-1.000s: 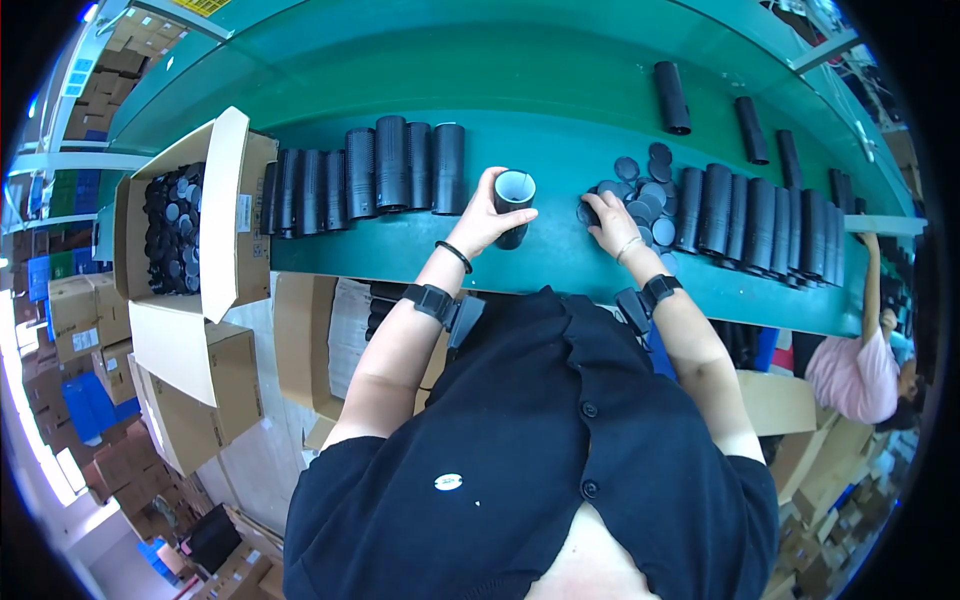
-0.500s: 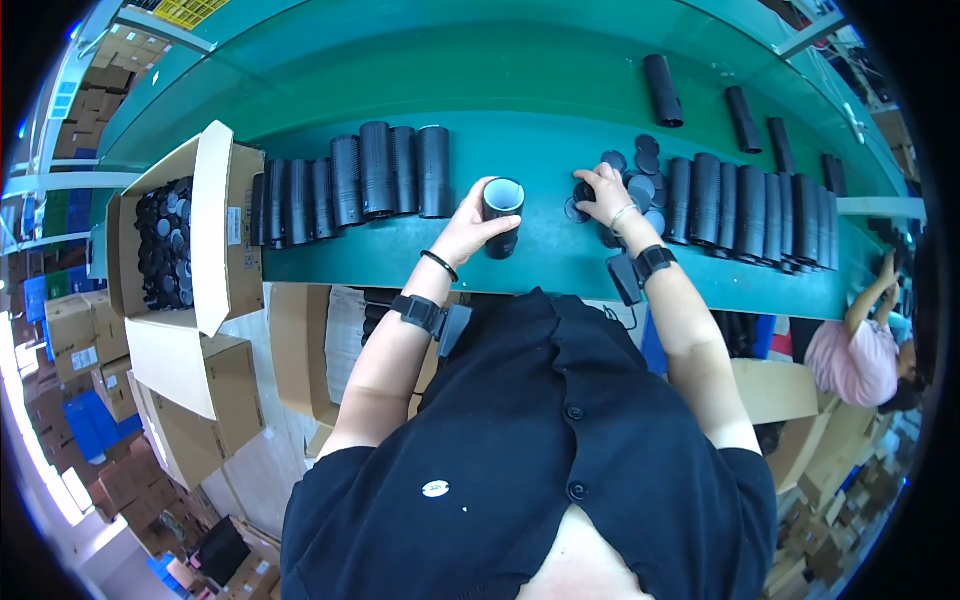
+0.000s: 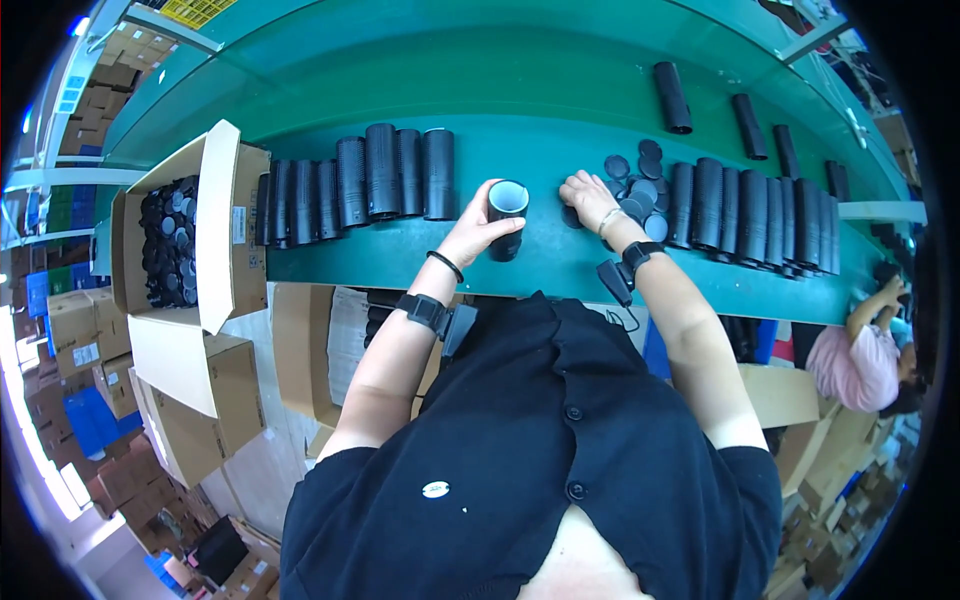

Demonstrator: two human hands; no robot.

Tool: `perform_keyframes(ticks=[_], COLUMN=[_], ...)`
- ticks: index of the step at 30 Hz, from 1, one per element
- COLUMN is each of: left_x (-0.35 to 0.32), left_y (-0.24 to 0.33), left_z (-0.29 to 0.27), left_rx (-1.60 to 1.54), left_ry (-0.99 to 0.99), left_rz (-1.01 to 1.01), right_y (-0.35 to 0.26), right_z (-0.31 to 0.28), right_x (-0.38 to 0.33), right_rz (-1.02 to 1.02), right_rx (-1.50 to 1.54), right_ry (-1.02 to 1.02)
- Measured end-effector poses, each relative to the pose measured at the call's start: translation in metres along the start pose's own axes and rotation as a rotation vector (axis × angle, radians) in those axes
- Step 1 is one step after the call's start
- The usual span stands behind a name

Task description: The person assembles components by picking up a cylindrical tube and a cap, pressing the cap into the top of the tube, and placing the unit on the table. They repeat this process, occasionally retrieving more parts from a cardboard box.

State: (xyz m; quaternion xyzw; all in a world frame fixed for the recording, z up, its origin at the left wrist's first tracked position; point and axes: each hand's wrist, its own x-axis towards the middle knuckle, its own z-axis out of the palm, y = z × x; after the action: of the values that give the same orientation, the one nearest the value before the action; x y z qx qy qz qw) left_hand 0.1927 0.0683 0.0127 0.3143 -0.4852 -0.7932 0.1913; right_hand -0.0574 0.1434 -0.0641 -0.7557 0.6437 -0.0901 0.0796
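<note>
The left hand (image 3: 478, 232) gripped an upright black tube (image 3: 506, 218) on the counter (image 3: 560, 270); the right hand (image 3: 588, 197) closed on loose caps (image 3: 632, 190) — better pick only one cap, keeping the tube steady.

Bright, even daylight-toned lighting from overhead. Soft sheen across the green table (image 3: 560, 70) at the far side, no hard glare. Only faint, short shadows beneath the black tubes (image 3: 385, 170). Strong fisheye bending toward the rim, black corners all round. Overexposed white patch at near left. Sharp centre, smeared edges.
</note>
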Motion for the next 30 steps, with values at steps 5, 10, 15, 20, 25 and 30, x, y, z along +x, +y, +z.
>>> perform_keyframes(ticks=[5,10,15,20,25,30], left_x=[0.000,-0.001,-0.004,-0.004,0.001,0.003], left_y=[-0.005,-0.001,0.009,0.020,0.019,0.021], left_z=[0.003,0.008,0.022,0.040,0.034,0.034], left_rx=[0.047,0.037,0.157,0.124,0.091,0.126], left_ry=[0.034,0.034,-0.165,-0.278,-0.337,-0.477], left_rz=[0.046,0.026,0.000,0.049,-0.057,-0.141], right_y=[0.004,0.012,-0.015,-0.056,-0.059,-0.046], right_z=[-0.001,-0.003,-0.041,-0.070,-0.090,-0.096], right_x=[-0.006,-0.017,-0.022,-0.032,-0.047,-0.054], right_rz=[0.183,0.620,0.671,0.531,0.374,0.225], right_rx=[0.291,0.922,1.364,1.494,1.972,2.177], right_ry=[0.212,0.522,0.486,0.469,0.009,-0.345])
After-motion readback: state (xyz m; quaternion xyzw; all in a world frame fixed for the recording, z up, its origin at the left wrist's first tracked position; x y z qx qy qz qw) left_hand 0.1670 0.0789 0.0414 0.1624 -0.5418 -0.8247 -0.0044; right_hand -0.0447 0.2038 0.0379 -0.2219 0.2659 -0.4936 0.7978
